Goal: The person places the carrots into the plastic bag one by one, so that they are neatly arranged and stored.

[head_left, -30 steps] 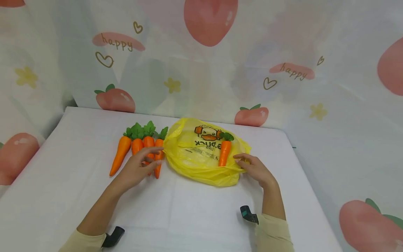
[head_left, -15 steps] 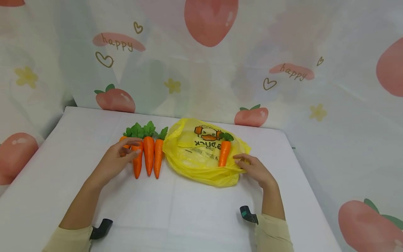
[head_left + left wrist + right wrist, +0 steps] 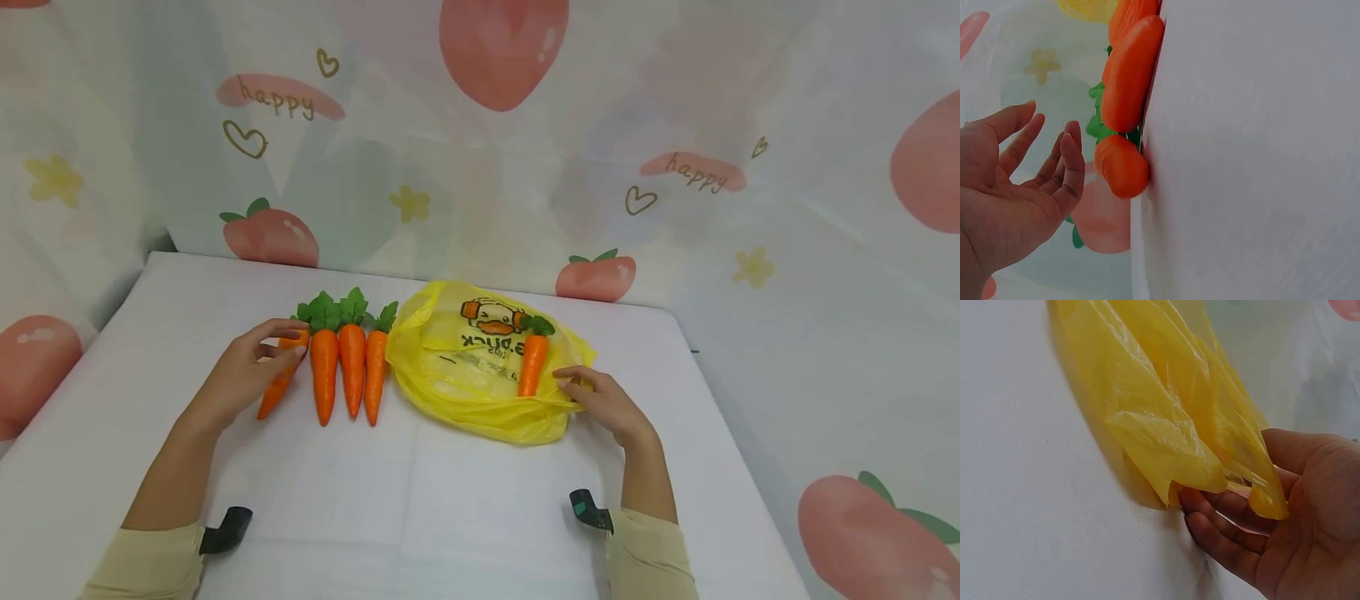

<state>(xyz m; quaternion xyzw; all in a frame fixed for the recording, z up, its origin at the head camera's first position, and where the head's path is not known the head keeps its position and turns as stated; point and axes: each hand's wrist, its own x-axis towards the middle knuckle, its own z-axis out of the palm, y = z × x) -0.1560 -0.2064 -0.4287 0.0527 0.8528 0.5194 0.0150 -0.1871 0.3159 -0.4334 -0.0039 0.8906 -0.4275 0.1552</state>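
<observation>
Left hand: loosely spread by leftmost carrot (contact unclear from here) | right hand: pinches yellow bag

Both forearms reach forward, the left hand loosely curved, the right hand gripping with bent fingers.

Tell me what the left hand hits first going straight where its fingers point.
Likely the leftmost carrot, which the left hand overlaps in the head view; height is unclear, so it might pass above.
</observation>
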